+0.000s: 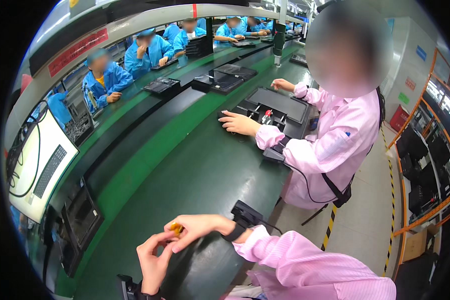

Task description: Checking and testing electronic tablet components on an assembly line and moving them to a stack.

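Both my hands meet above the green bench point(210, 175), low in the view. My right hand point(201, 229) comes in from the right in a pink sleeve, its fingers curled round a small shiny amber-yellow piece point(176, 228); its exact kind is too small to tell. My left hand point(152, 257) is closed in a pinch, its fingertips touching or almost touching those of the right. What the left fingertips hold, if anything, is hidden. A black strapped device point(247, 214) sits on my right wrist, another point(130, 287) on the left.
A co-worker in pink point(330, 135) stands at right, hands over a black panel assembly point(280, 107). Black panels point(225, 77) lie on the line beyond. At left are a lit screen point(40, 165) and a black tray point(82, 220). Workers in blue point(107, 80) sit opposite.
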Demonstrator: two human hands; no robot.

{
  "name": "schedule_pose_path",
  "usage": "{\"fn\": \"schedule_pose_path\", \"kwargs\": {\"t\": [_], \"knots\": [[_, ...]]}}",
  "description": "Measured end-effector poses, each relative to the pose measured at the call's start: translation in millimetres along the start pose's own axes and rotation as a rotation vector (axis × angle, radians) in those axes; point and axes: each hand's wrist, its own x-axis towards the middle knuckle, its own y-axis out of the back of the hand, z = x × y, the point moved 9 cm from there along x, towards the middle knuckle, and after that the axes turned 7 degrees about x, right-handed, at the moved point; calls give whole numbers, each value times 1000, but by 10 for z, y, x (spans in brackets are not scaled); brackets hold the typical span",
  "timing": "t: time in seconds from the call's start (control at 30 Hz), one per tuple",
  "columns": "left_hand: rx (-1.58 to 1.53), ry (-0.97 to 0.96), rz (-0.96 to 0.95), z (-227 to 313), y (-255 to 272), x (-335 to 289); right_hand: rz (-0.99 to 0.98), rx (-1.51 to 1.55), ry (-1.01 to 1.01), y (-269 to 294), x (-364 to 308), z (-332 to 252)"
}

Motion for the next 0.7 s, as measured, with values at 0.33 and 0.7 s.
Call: {"fn": "schedule_pose_path", "kwargs": {"t": [0.33,0.7], "knots": [[603,-240,-106,-264,-125,631,110,379,-207,483,490,904],[709,-636,-238,-158,-821,1445,730,531,-103,1553,72,786]]}}
